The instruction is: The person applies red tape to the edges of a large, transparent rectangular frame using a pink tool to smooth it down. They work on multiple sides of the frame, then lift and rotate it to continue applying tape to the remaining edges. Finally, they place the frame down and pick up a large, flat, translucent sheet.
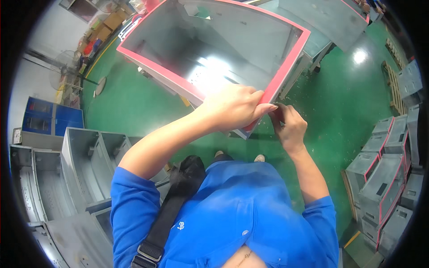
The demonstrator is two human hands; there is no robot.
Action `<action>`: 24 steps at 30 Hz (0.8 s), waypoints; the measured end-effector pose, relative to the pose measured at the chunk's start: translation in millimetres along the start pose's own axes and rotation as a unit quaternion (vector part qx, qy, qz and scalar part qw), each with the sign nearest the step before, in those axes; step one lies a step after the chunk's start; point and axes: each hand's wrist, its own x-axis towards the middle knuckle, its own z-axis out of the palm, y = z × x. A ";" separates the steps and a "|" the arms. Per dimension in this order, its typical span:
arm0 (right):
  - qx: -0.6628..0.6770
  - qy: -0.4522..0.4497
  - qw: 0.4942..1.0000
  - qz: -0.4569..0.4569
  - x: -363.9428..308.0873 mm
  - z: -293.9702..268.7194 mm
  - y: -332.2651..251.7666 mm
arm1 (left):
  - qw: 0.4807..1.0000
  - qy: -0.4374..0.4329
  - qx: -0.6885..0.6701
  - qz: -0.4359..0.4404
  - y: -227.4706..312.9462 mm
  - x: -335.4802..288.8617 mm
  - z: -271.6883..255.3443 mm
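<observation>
A large grey sheet-metal box (178, 71) stands in front of me with its open side up. Red edging strip (286, 73) runs along its rim. My left hand (232, 107) is closed over the near right corner, its thumb laid across the rim and its curled fingers against the strip. Just right of that corner, my right hand (290, 127) pinches a dark reddish piece that looks like the strip's end. The fingers partly hide this piece, and the left hand covers part of the corner.
Open grey metal cabinets (85, 165) stand at my left. Several red-edged metal boxes (380, 178) are stacked at the right near wooden pallets (393, 89). A standing fan (67, 71) and a blue cabinet (51, 117) are at the far left. A black strap (172, 210) crosses my chest.
</observation>
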 end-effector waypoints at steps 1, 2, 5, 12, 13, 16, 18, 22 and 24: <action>0.007 0.013 1.000 0.017 -2.7 2.0 -4.3 | 0.998 0.040 -0.004 0.039 -5.9 -1.1 6.7; -0.002 0.009 1.000 0.005 -9.7 3.0 -8.8 | 0.996 0.065 0.004 0.065 -11.6 -2.1 14.9; -0.044 0.019 0.998 -0.037 -15.3 3.0 -22.7 | 0.979 0.142 -0.011 0.143 -25.3 -2.2 14.2; -0.095 0.037 0.995 0.015 -19.1 12.8 -31.1 | 0.988 0.090 0.075 0.105 -93.2 -14.3 -16.5; -0.103 0.036 0.994 0.002 -17.0 10.9 -29.4 | 0.985 0.092 0.071 0.125 -94.4 -13.4 -15.2; -0.080 0.066 0.993 0.061 -9.5 15.5 -23.2 | 0.980 0.092 0.065 0.162 -94.8 -12.1 -14.2; -0.096 0.052 0.991 0.073 -16.3 13.3 -34.8 | 0.982 0.083 0.067 0.156 -94.5 -15.4 -14.5; -0.079 0.040 0.991 0.099 -11.2 11.4 -24.1 | 0.983 0.074 0.046 0.165 -94.7 -13.3 -15.3; -0.062 0.032 0.990 0.121 -16.7 13.6 -23.8 | 0.984 0.070 0.055 0.155 -94.3 -14.6 -16.8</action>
